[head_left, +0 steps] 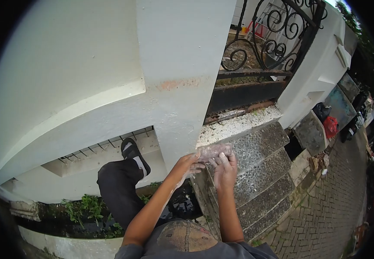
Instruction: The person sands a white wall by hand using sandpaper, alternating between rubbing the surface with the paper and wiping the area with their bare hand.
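Both hands meet in front of me around a dusty, greyish-pink strip (213,150), which looks like a folded or rolled sheet of worn sandpaper. My left hand (188,166) grips its left end, fingers bent around the lower edge. At the right end, my right hand (225,170) pinches it with the thumb on the face turned towards me. Pale dust coats the fingers of both hands. Just beyond them rises a white wall pillar (174,112) with a reddish scuffed patch (178,83).
My left foot in a black sandal (131,150) rests in a wall recess. Below runs a wet ditch (182,205) with plants (90,209). Pebbled steps (256,159) climb to a black iron gate (256,86). Rightward are a red bag (331,127) and brick paving (321,211).
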The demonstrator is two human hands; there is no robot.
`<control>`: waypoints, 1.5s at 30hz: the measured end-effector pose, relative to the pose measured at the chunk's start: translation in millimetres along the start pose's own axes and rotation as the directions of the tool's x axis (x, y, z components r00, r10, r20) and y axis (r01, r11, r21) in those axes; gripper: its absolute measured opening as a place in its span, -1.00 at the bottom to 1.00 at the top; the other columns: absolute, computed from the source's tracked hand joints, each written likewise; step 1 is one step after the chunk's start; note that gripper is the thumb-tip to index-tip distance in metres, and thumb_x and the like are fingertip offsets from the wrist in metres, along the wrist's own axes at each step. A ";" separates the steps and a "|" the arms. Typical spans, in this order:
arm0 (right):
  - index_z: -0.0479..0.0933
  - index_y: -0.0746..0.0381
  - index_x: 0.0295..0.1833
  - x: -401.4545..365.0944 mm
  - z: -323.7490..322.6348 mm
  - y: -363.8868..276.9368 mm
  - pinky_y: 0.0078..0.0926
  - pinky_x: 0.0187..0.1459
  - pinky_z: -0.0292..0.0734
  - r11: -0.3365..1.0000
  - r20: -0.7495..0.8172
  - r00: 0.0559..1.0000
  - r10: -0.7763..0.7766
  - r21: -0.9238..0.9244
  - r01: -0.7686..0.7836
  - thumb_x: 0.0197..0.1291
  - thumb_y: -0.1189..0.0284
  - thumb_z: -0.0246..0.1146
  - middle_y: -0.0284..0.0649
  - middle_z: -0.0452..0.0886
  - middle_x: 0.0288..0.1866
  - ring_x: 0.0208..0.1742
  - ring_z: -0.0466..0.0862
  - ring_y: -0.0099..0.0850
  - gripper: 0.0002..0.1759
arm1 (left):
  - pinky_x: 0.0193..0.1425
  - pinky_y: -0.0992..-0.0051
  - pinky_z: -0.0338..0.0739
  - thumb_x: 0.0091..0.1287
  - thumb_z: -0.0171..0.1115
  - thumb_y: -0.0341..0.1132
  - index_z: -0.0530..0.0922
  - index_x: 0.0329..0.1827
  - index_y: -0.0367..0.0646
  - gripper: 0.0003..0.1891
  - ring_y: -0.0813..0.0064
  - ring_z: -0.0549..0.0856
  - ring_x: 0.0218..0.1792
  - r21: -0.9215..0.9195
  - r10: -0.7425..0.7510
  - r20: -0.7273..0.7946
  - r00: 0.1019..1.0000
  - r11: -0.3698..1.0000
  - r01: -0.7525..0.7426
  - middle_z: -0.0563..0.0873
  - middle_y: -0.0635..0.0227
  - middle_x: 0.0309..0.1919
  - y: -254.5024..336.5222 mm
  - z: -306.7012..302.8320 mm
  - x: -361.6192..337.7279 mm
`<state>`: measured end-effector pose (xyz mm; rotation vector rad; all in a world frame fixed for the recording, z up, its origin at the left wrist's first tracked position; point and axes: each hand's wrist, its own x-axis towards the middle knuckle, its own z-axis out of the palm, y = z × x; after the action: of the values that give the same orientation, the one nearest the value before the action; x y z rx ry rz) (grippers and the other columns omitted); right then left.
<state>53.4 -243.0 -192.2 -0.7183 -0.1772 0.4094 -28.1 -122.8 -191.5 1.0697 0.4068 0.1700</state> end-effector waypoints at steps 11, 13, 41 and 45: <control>0.44 0.25 0.11 -27.6 -19.9 38.3 -0.52 -0.08 0.53 0.887 0.066 0.907 0.416 -0.249 -0.388 0.27 0.50 0.14 -0.26 0.61 -0.05 -0.09 0.64 -0.47 -0.71 | -0.11 0.56 0.48 0.33 0.16 -0.29 0.59 -0.16 -0.34 -0.76 0.55 0.63 -0.29 0.240 0.396 -0.084 0.914 0.899 -0.367 0.71 0.30 -0.26 -39.6 -34.6 9.1; 0.45 0.28 0.10 -24.1 -27.4 37.1 -0.53 -0.08 0.52 0.891 0.114 0.903 0.415 -0.253 -0.378 0.28 0.51 0.13 -0.26 0.61 -0.06 -0.09 0.63 -0.50 -0.72 | -0.09 0.53 0.48 0.28 0.22 -0.27 0.58 -0.16 -0.35 -0.73 0.52 0.64 -0.29 0.487 0.373 0.013 0.928 0.808 -0.331 0.71 0.26 -0.28 -35.9 -39.3 6.0; 0.45 0.30 0.12 42.6 37.2 41.5 -0.48 -0.16 0.64 0.920 0.416 0.823 0.386 -0.246 -0.307 0.25 0.55 0.17 -0.22 0.62 -0.04 -0.11 0.66 -0.50 -0.68 | -0.27 0.40 0.50 0.13 0.35 -0.20 0.64 -0.25 -0.22 -0.73 0.36 0.63 -0.43 0.895 0.196 0.303 0.933 0.276 -0.349 0.68 0.18 -0.47 137.8 -46.8 16.6; 0.44 0.30 0.14 44.3 51.2 38.8 -0.45 -0.14 0.64 0.912 0.432 0.803 0.410 -0.191 -0.363 0.25 0.55 0.15 -0.20 0.61 -0.02 -0.10 0.66 -0.47 -0.67 | -0.27 0.43 0.50 0.13 0.36 -0.20 0.65 -0.23 -0.22 -0.73 0.40 0.62 -0.44 0.867 0.205 0.344 0.916 0.304 -0.394 0.68 0.23 -0.48 144.6 -56.4 20.8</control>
<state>66.7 -167.2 -179.4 -0.7449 -0.5126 0.9767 -23.2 -1.2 -93.0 2.3301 0.0881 0.1792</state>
